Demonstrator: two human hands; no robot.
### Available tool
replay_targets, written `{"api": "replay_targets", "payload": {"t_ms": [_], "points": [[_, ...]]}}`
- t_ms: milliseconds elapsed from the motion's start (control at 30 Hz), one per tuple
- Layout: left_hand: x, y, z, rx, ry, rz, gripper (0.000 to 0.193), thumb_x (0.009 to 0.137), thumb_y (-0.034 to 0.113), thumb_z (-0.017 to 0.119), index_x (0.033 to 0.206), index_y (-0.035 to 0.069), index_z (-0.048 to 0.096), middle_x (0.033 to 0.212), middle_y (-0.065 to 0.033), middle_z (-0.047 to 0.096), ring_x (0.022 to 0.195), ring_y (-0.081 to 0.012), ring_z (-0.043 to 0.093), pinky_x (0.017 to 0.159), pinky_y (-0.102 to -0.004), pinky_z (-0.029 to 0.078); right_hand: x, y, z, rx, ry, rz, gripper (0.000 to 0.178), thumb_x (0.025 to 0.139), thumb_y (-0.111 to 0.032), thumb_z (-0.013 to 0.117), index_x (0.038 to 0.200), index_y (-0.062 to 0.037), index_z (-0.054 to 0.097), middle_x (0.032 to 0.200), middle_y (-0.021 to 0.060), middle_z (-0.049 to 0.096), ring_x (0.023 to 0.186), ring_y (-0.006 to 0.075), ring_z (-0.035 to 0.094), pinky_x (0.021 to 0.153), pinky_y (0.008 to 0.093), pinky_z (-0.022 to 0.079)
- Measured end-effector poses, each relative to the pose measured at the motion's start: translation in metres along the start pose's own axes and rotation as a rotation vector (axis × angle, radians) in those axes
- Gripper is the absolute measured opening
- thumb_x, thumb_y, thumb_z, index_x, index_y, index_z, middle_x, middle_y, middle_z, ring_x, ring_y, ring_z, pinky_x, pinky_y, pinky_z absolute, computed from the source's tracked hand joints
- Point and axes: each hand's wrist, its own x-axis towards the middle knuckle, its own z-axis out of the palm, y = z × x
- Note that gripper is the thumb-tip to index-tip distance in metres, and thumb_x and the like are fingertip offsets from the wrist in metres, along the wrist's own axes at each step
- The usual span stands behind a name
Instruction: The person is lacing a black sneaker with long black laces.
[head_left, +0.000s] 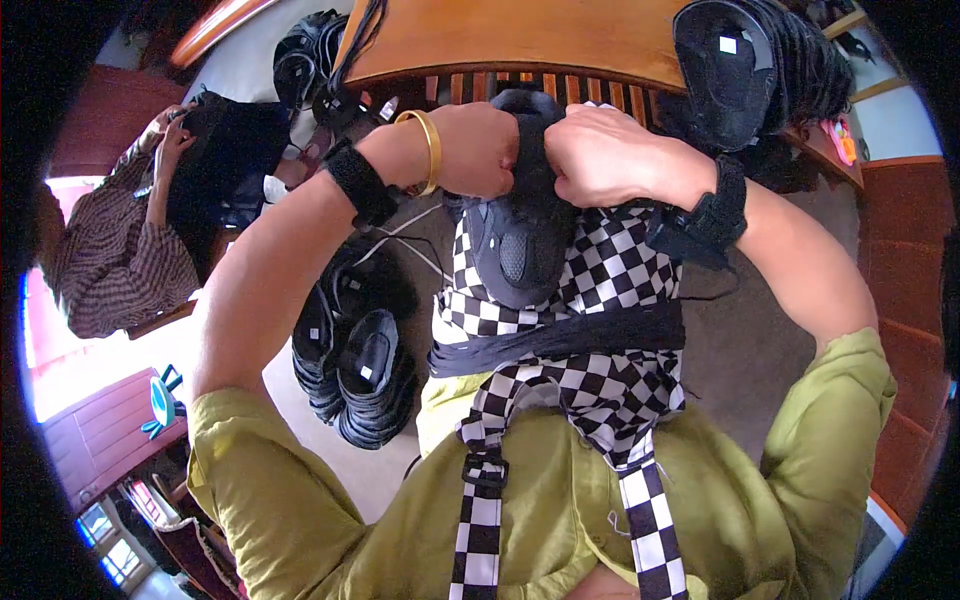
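A black shoe [520,245] with a mesh patch lies on my lap, its toe toward me, over a black-and-white checkered apron [615,255]. My left hand [472,150] is closed at the left edge of the shoe's opening. Opposite it, my right hand [608,155] grips the right edge, knuckles up and fingertips mostly hidden. A bundle of black laces [570,338] runs across the apron below the toe. Both wrists carry black straps.
Beyond my hands stands a wooden table [520,40]. Stacked black shoe pieces [725,75] rise at its right; more stacks [370,375] sit on the floor to my left. Another person in a checked shirt [125,255] handles dark material at the far left.
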Motion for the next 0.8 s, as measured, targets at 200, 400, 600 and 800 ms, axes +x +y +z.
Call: {"api": "replay_targets", "payload": {"t_ms": [200,400,600,800], "points": [[0.000,-0.010,0.036,-0.134,0.406,0.059,0.017,0.079,0.018,0.063,0.080,0.002,0.070,0.082,-0.0205,0.069,0.086,-0.0364,0.067,0.078,-0.0455,0.054,-0.012,0.008,0.021,0.342,0.158,0.171,0.020,0.079,-0.016,0.068,0.085,0.0021,0.073,0.082,0.0190,0.071,0.082,0.0310,0.070,0.079,0.0378,0.054],[-0.010,-0.006,0.052,-0.217,0.679,0.177,0.008,0.088,0.009,0.065,0.093,0.002,0.064,0.078,-0.0098,0.064,0.076,-0.0288,0.063,0.072,-0.0374,0.051,-0.008,0.012,0.022,1.112,0.294,0.358,0.024,0.104,-0.023,0.052,0.101,-0.0070,0.070,0.087,-0.0008,0.066,0.077,0.0087,0.058,0.068,0.0266,0.050],[0.001,-0.001,0.051,-1.094,0.711,-0.112,0.013,0.092,0.010,0.067,0.097,-0.001,0.066,0.083,-0.0004,0.068,0.079,-0.0111,0.062,0.073,-0.0303,0.050,-0.014,0.003,0.033,0.712,0.472,0.172,0.010,0.092,-0.007,0.061,0.094,0.0002,0.069,0.088,0.0125,0.070,0.085,0.0266,0.067,0.075,0.0366,0.053],[-0.010,0.002,0.038,-0.599,0.601,-0.091,0.017,0.087,0.012,0.071,0.097,-0.001,0.072,0.083,-0.0065,0.071,0.079,-0.0125,0.065,0.076,-0.0304,0.052,-0.029,-0.008,0.036,0.144,0.509,0.057,0.005,0.082,-0.003,0.063,0.081,-0.0030,0.068,0.085,0.0123,0.066,0.087,0.0318,0.062,0.079,0.0417,0.052]]}}
